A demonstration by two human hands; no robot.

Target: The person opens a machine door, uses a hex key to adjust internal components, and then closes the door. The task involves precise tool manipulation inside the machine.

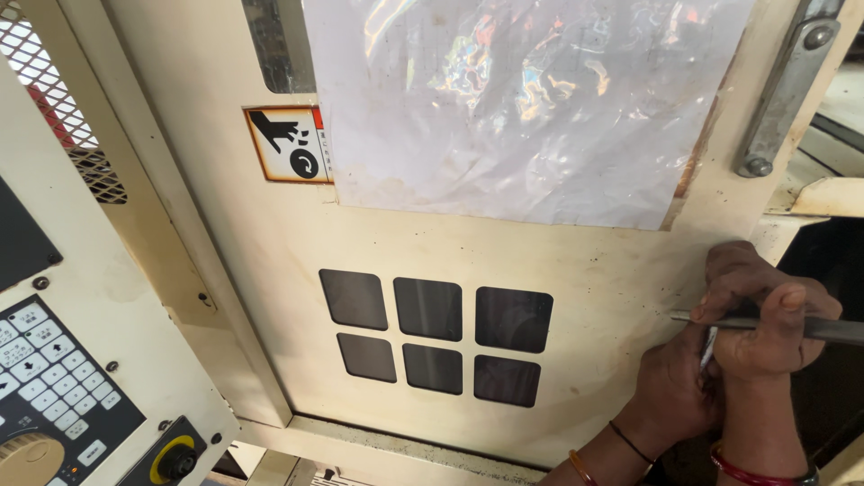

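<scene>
Hands: two, at the lower right; right hand (765, 315) pinched one thin metal rod (832, 329); left hand (673, 391) behind it, grip impossible to tell.
Rod axis: near horizontal, tip pointing left.
Door (270, 261): six dark windows (430, 309), one plastic-covered sheet (513, 99).

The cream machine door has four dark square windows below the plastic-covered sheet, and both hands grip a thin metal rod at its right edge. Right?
Not quite: the head view shows six dark square windows, in two rows of three, on the cream machine door. The rest holds.
</scene>
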